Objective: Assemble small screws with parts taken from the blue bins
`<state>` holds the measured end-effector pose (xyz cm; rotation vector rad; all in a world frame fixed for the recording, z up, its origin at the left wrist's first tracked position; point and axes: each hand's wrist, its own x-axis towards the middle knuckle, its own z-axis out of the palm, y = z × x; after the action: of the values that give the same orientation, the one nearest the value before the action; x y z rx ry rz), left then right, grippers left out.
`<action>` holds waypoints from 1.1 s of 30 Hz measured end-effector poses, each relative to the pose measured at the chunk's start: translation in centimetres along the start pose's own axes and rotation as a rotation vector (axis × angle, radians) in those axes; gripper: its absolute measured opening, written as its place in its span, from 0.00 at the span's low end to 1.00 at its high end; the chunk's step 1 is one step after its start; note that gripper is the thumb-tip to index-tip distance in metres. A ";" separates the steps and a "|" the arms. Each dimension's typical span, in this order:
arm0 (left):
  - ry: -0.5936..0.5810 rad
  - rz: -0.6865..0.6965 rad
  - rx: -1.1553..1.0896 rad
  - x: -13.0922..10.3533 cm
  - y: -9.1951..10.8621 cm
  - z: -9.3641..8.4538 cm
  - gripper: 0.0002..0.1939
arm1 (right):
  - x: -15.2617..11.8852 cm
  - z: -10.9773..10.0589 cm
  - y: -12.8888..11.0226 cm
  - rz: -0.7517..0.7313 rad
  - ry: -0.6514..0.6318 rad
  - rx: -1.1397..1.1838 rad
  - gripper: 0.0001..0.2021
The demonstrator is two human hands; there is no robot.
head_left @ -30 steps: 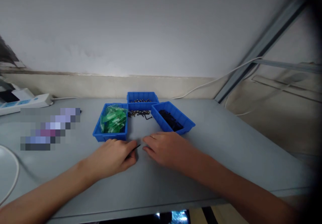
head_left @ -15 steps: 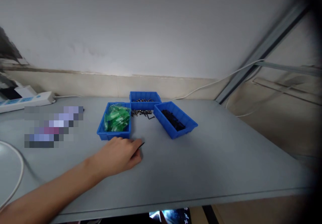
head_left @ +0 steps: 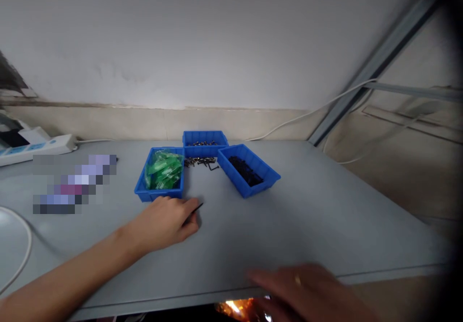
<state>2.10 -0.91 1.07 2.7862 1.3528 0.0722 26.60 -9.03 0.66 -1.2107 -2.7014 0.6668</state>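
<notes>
My left hand [head_left: 168,223] rests on the grey table in front of the left blue bin, its fingers closed on a thin black piece [head_left: 197,207] whose tip sticks out to the right. My right hand [head_left: 300,288] is over the front edge of the table at the lower right, blurred by motion, so its grip is unclear. The left blue bin [head_left: 159,195] contains green pieces in clear plastic [head_left: 164,169]. Black parts [head_left: 246,170] lie in the right blue bin [head_left: 267,184]. A back blue bin [head_left: 206,151] has small metal parts.
Loose dark screws [head_left: 200,161] and an L-shaped key lie between the bins. A white power strip [head_left: 54,146] is at the left, with a pixelated item [head_left: 81,180] nearby. Below the table edge, a lit screen [head_left: 237,307] shows. A metal frame [head_left: 365,81] stands at the right.
My right hand has come into view at the lower right. My left hand keeps hold of the black piece, and the whole view has shifted slightly. The lit screen's picture has turned orange.
</notes>
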 end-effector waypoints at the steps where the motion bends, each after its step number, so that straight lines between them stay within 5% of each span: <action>1: -0.001 0.000 -0.006 0.0 0.0 -0.1 0.08 | 1.0 -1.3 0.1 -0.026 0.084 -0.065 0.13; 5: -0.013 -0.031 -0.045 -0.2 -0.2 -0.7 0.07 | 6.7 -3.8 0.2 -0.165 0.210 -0.354 0.12; 11: -0.042 -0.071 -0.070 -0.3 -0.3 -1.1 0.10 | 12.6 -2.4 1.2 -0.294 0.188 -0.445 0.08; 15: -0.040 -0.061 -0.075 -0.2 -0.5 -0.7 0.11 | 13.0 -2.2 1.6 -0.225 0.269 -0.366 0.07; 22: 0.009 -0.071 -0.034 -0.1 -0.7 -0.5 0.10 | 12.8 -1.9 2.7 -0.369 0.162 -0.322 0.10; 33: 0.050 0.044 -0.112 -0.5 -0.4 -0.6 0.11 | 13.0 -2.0 3.0 -0.353 0.115 -0.096 0.06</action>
<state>1.47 -1.02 1.64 2.7382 1.2559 0.2144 20.37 2.95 0.16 -0.7300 -2.7712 0.4111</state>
